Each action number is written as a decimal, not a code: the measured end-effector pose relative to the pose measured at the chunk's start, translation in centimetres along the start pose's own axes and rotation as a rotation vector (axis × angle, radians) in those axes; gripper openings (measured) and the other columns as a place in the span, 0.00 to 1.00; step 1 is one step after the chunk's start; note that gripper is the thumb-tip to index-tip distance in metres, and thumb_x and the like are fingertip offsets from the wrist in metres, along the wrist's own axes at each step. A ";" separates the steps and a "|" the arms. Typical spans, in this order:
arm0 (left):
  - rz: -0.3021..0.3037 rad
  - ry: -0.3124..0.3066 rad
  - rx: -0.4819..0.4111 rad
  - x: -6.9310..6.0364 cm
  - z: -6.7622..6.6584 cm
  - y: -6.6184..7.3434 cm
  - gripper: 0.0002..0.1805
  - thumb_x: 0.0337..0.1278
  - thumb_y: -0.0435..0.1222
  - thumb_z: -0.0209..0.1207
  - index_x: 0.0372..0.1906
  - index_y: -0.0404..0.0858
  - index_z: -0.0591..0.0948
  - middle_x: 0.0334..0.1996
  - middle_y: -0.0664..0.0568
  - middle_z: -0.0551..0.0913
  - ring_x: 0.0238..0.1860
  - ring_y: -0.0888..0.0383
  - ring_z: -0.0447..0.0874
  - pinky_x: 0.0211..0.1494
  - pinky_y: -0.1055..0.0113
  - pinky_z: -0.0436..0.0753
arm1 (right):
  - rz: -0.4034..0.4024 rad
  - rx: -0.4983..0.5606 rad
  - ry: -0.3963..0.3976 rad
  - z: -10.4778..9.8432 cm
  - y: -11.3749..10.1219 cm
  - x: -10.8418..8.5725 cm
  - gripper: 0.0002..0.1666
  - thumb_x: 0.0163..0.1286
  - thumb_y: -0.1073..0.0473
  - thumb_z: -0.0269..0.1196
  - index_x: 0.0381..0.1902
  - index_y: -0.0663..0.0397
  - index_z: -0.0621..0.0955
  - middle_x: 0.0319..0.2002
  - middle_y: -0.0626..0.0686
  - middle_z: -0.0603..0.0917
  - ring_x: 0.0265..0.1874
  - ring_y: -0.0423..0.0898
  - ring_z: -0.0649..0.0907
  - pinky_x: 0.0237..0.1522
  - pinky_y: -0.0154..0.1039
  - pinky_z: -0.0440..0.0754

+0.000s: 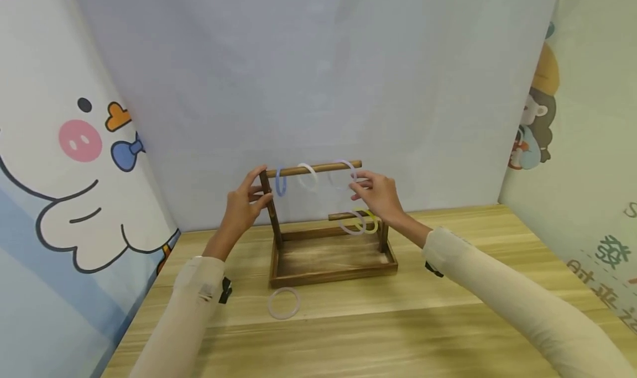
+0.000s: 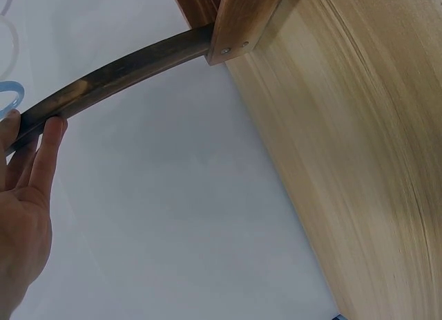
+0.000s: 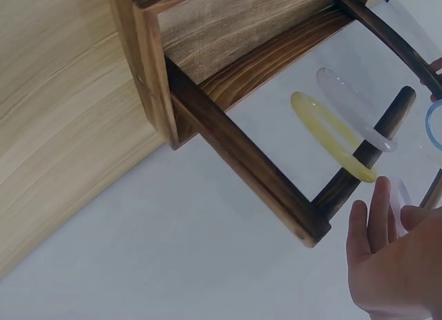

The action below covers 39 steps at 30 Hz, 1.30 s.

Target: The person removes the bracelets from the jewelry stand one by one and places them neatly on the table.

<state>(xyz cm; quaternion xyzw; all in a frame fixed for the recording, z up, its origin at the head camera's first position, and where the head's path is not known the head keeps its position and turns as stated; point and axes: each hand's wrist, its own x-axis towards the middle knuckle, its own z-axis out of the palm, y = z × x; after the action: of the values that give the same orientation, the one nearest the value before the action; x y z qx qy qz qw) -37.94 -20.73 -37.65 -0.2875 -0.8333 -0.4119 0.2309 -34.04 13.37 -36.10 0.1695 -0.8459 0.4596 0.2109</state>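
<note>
A dark wooden bangle stand (image 1: 333, 277) has an upper bar and a lower bar over a shallow tray. My left hand (image 1: 239, 208) grips the top of its left post (image 2: 117, 74) between thumb and fingers. At the free end of the upper bar, my right hand (image 1: 380, 195) pinches a lilac bangle (image 1: 348, 162) that hangs around the bar. A blue bangle (image 1: 278, 182) and a white bangle (image 1: 312, 171) hang farther left on it. Around the lower bar hang a yellow bangle (image 3: 324, 137) and a pale lilac bangle (image 3: 345, 95).
A pale pinkish bangle (image 1: 284, 317) lies flat on the wood-grain table (image 1: 348, 334), in front of the tray's left corner. Behind the stand hangs a plain pale backdrop (image 1: 318, 79). Cartoon-printed panels flank the table on both sides.
</note>
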 end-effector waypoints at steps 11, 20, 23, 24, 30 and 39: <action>-0.005 0.010 -0.003 0.0 0.1 0.2 0.38 0.65 0.27 0.67 0.77 0.46 0.67 0.50 0.28 0.86 0.46 0.35 0.90 0.41 0.56 0.93 | 0.030 -0.013 0.024 -2.3 0.8 0.0 0.18 0.75 0.65 0.66 0.59 0.69 0.83 0.40 0.64 0.91 0.31 0.54 0.92 0.09 0.27 0.54; -0.013 0.008 0.010 -0.1 0.1 0.1 0.40 0.65 0.26 0.67 0.78 0.47 0.66 0.50 0.28 0.86 0.46 0.35 0.90 0.42 0.56 0.93 | 0.104 0.003 0.012 -4.4 1.4 -0.3 0.21 0.76 0.64 0.66 0.62 0.70 0.81 0.43 0.65 0.90 0.32 0.51 0.92 0.20 0.21 0.78; -0.011 0.007 0.012 -0.1 0.1 0.2 0.40 0.65 0.27 0.67 0.79 0.48 0.66 0.51 0.29 0.86 0.47 0.36 0.90 0.42 0.56 0.93 | 0.119 -0.006 0.013 -5.0 1.8 -0.6 0.21 0.76 0.64 0.66 0.62 0.71 0.81 0.43 0.66 0.90 0.33 0.54 0.92 0.17 0.22 0.77; -0.007 0.008 0.012 -0.1 0.2 0.1 0.40 0.65 0.27 0.67 0.79 0.47 0.66 0.51 0.28 0.86 0.46 0.35 0.90 0.42 0.56 0.93 | 0.121 -0.001 0.013 -5.2 1.9 -0.7 0.21 0.76 0.64 0.66 0.62 0.71 0.81 0.43 0.66 0.90 0.34 0.56 0.92 0.19 0.21 0.79; 0.002 0.017 0.030 -0.1 0.1 0.2 0.39 0.65 0.27 0.67 0.78 0.46 0.67 0.50 0.28 0.86 0.45 0.35 0.90 0.41 0.53 0.93 | 0.126 0.026 -0.014 -5.6 2.1 -1.4 0.22 0.75 0.65 0.66 0.62 0.72 0.80 0.42 0.67 0.90 0.37 0.63 0.91 0.15 0.21 0.73; 0.006 0.015 0.026 0.0 0.2 0.1 0.40 0.65 0.26 0.67 0.78 0.46 0.67 0.50 0.28 0.86 0.45 0.35 0.90 0.42 0.54 0.93 | 0.112 0.052 -0.057 -5.3 1.2 -2.1 0.20 0.75 0.65 0.65 0.62 0.69 0.81 0.41 0.66 0.90 0.33 0.59 0.92 0.10 0.27 0.57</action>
<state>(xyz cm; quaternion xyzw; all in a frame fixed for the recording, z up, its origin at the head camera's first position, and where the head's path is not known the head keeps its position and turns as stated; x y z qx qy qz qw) -37.89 -20.50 -37.69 -0.2837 -0.8361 -0.4025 0.2419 -31.81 18.66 -35.45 0.1402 -0.8476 0.4875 0.1560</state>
